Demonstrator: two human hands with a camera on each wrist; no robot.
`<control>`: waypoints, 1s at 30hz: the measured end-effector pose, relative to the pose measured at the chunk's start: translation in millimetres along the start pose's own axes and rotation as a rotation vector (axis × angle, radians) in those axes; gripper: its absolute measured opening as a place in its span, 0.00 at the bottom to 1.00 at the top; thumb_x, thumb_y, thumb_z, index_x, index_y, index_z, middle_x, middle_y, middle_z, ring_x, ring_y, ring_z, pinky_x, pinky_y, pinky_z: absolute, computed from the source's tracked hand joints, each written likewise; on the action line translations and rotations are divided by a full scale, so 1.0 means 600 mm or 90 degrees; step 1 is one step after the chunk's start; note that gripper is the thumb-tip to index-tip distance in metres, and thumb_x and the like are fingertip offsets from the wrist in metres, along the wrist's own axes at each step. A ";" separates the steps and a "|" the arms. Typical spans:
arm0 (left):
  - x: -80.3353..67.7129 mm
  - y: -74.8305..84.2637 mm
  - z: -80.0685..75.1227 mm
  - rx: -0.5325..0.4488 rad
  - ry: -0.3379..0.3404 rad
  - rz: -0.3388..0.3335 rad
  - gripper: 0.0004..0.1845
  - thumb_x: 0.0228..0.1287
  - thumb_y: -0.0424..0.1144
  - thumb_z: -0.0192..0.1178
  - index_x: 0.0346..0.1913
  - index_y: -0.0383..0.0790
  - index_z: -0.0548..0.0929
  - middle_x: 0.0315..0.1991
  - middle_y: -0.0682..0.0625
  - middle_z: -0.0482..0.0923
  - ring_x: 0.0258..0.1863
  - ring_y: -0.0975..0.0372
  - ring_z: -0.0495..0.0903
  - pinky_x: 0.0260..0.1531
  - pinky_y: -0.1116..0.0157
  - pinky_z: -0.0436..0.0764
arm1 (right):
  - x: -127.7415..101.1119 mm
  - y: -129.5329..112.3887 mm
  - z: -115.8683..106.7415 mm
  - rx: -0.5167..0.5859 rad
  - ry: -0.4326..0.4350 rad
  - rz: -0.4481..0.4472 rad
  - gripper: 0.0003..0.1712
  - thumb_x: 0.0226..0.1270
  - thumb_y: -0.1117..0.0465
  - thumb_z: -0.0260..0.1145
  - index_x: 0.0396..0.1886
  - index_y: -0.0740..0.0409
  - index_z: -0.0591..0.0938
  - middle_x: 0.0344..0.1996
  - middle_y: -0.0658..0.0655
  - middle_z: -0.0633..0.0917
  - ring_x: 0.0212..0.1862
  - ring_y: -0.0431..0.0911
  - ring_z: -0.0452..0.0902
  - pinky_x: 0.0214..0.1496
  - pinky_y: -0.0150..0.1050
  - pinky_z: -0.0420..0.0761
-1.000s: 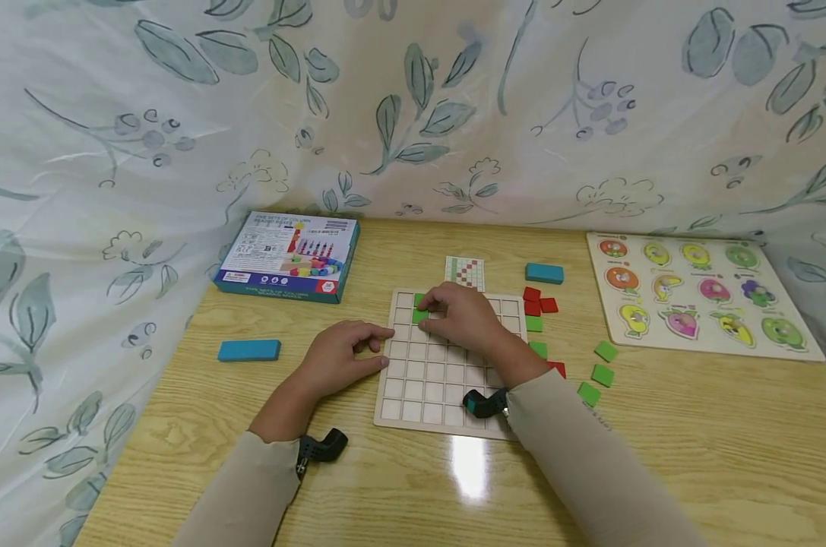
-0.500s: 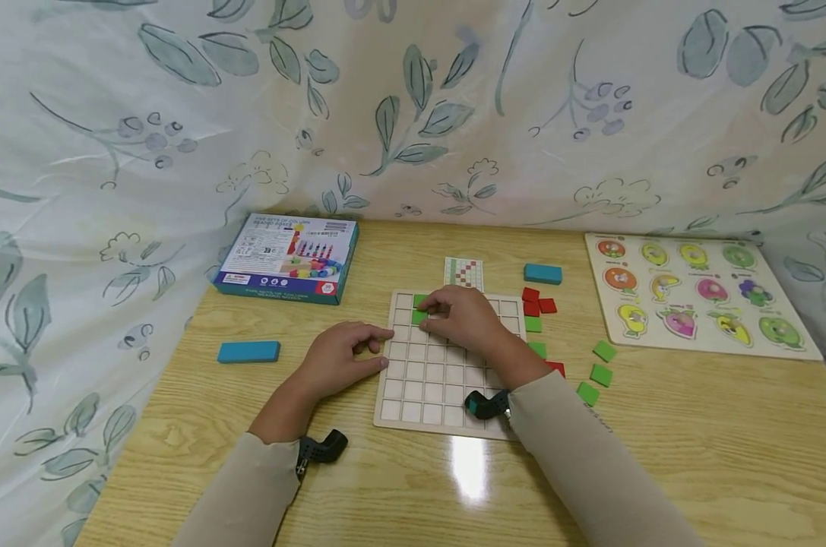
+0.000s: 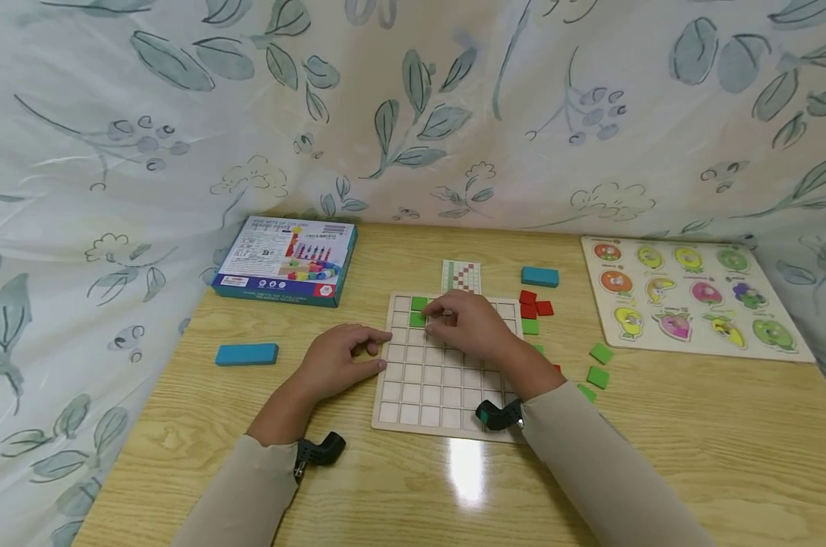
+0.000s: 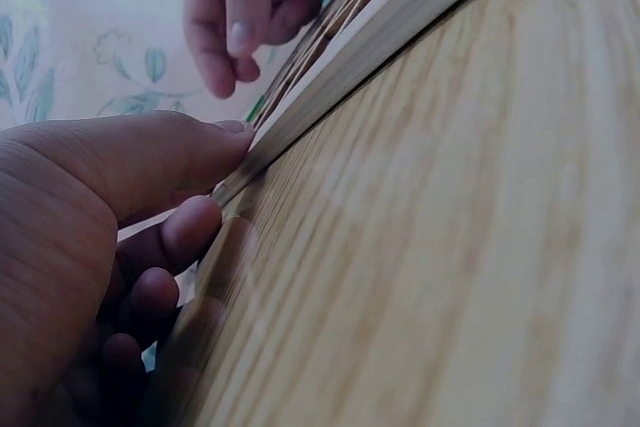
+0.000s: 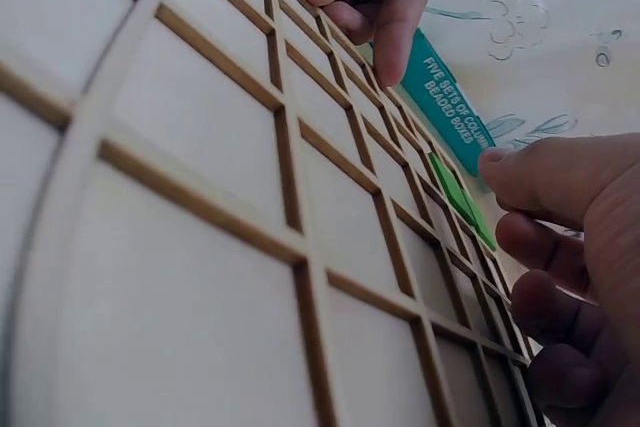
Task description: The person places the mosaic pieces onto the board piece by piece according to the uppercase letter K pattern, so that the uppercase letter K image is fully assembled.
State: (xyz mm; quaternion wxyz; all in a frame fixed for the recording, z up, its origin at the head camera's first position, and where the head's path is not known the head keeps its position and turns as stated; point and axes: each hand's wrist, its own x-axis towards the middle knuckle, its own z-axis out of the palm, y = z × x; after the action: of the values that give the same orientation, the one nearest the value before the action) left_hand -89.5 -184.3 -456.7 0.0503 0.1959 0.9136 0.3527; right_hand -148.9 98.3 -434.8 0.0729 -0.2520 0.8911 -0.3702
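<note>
A wooden grid board [image 3: 413, 391] lies on the table with two green square tiles [image 3: 418, 320] one above the other near its upper left corner. Over the board's upper part is my right hand [image 3: 477, 328], its relaxed fingertips just right of the lower tile and nothing between thumb and fingers. In the right wrist view, the green tiles [image 5: 460, 197] sit in the grid beyond the right thumb. My left hand [image 3: 337, 361] touches the board's left edge with forefinger and thumb. The left wrist view shows that thumb [image 4: 190, 152] against the wooden edge [image 4: 350, 62].
A pattern card [image 3: 461, 276] lies behind the board. Red tiles [image 3: 529, 310] and green tiles [image 3: 598, 377] are scattered to the right. Blue blocks [image 3: 246, 354] lie left and back right. A toy box [image 3: 283, 258] is back left, a fruit puzzle [image 3: 693, 296] back right.
My right hand has let go of the lower green tile and shifted slightly right, so both tiles show more fully. My left hand stays at the board's edge.
</note>
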 end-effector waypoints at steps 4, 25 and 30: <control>-0.002 0.000 0.000 -0.001 0.000 -0.003 0.21 0.69 0.43 0.74 0.63 0.50 0.89 0.40 0.62 0.80 0.39 0.61 0.74 0.45 0.58 0.74 | -0.017 -0.001 -0.008 0.002 0.000 0.020 0.15 0.72 0.56 0.76 0.55 0.51 0.90 0.51 0.49 0.88 0.45 0.46 0.80 0.51 0.46 0.81; -0.003 0.004 -0.004 -0.003 0.003 0.006 0.21 0.69 0.43 0.74 0.63 0.49 0.89 0.39 0.62 0.80 0.38 0.62 0.73 0.43 0.58 0.73 | -0.122 0.044 -0.073 0.018 0.053 0.119 0.14 0.71 0.58 0.76 0.54 0.52 0.90 0.47 0.51 0.88 0.34 0.49 0.77 0.34 0.41 0.80; -0.002 0.007 -0.004 -0.006 0.000 -0.010 0.21 0.69 0.43 0.74 0.63 0.50 0.89 0.40 0.62 0.80 0.39 0.60 0.74 0.44 0.58 0.73 | -0.140 0.057 -0.093 0.004 0.060 0.147 0.13 0.71 0.58 0.76 0.53 0.54 0.90 0.45 0.52 0.88 0.35 0.49 0.76 0.33 0.40 0.79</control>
State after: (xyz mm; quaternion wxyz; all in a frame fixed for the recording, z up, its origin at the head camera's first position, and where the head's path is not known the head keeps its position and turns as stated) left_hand -87.6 -183.6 -452.2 0.0542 0.1889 0.9134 0.3565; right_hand -107.6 195.8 -423.3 0.0742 -0.1298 0.9156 -0.3732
